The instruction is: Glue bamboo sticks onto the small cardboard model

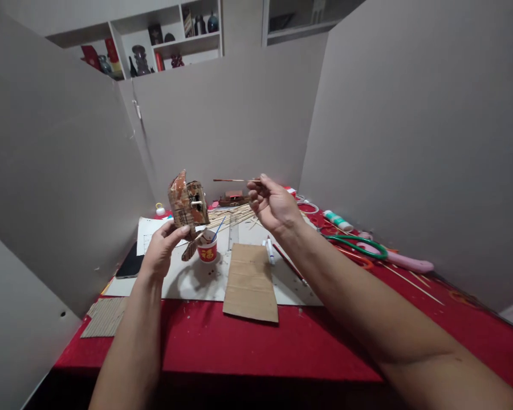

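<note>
My left hand (165,245) grips a cardboard model (182,202) by its lower edge and holds it up above the table. Brown-orange paint covers parts of the model, and printed cardboard shows between. To the right, my right hand (273,202) pinches a thin stick (235,180) with a reddish-brown tip, which points left toward the model without touching it. Below the model stands a red and white paper cup (207,250) with a gold character, and a blue stick (219,228) leans in it. A piece of flat brown cardboard (251,279) lies between my forearms.
A red cloth (222,347) covers the table, with a white board (175,287) on it. Wooden sticks (235,213) and a small model boat (233,197) lie behind. Long balloons (402,261) and a green-white bottle (337,220) sit right. A dark phone (129,263) lies left. Grey panels enclose three sides.
</note>
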A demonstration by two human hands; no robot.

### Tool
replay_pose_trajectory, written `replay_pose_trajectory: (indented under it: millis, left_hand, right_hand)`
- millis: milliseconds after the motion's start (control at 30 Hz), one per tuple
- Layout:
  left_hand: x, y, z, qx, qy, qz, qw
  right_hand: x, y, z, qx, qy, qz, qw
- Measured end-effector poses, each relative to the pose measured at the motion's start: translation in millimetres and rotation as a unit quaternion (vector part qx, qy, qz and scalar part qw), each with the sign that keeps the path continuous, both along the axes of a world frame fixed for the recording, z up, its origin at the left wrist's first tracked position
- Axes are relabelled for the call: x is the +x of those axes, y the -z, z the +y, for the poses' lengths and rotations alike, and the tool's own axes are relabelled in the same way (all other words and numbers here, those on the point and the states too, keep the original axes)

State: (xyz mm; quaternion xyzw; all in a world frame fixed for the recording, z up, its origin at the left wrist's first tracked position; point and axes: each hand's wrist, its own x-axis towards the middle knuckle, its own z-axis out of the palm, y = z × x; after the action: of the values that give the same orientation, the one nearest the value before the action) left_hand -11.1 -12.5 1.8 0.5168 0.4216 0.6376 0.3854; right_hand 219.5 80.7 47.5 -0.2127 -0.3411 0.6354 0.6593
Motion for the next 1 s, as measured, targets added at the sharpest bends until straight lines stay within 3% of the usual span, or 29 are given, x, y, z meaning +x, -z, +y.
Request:
replay_pose_trajectory:
  millis: [167, 333, 733, 1000]
  left_hand:
    - [2.7, -4.8, -6.5, -0.032, 0.091, 0.002, 0.995]
    - [3.6, -6.8, -8.7, -0.012, 0.147, 0.005, 0.989]
    - [4.1, -7.0, -9.9, -0.012, 0.170, 0.032, 0.985]
    - [1.2, -5.0, -6.5, -0.007, 0.145, 0.040, 0.989]
  right_hand:
    - [4.6, -4.3, -3.4, 0.096, 0.015, -0.050, 0.994]
    - [6.7, -10.0, -9.9, 0.135, 0.018, -0.069, 0.988]
    - [9.7, -15.3, -16.0, 0.168, 0.041, -0.141, 0.975]
    - [13.6, -14.7, -13.4, 0.183, 0.022, -0.141, 0.973]
